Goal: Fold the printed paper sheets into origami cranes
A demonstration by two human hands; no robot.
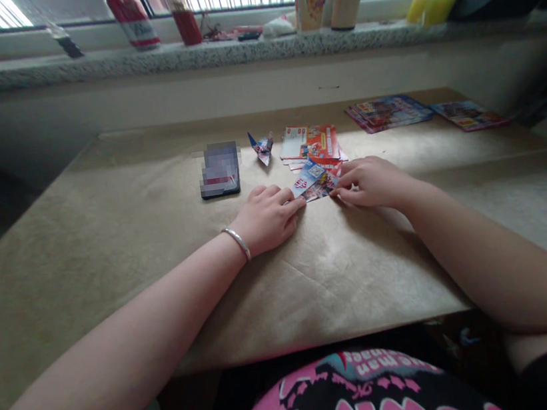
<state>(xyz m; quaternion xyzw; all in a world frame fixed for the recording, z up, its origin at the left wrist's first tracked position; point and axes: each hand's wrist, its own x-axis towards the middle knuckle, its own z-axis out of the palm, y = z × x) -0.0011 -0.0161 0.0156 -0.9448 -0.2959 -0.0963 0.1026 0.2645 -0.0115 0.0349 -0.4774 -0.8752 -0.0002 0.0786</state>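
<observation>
A small folded piece of printed paper (314,182) lies on the brown table (107,240) between my two hands. My left hand (268,218), with a silver bangle on its wrist, rests curled on the table and pinches the paper's left edge. On the other side, my right hand (371,182) presses its closed fingers on the paper's right edge. Behind the paper lies a small stack of colourful paper sheets (313,142). A finished folded paper crane (262,146) stands to the left of that stack.
A dark phone (219,170) lies left of the crane. Two printed leaflets (389,112) (468,115) lie at the back right. The windowsill (84,67) behind the table holds a red bottle (132,16), a red cup (186,23), cartons and a yellow sponge (430,8).
</observation>
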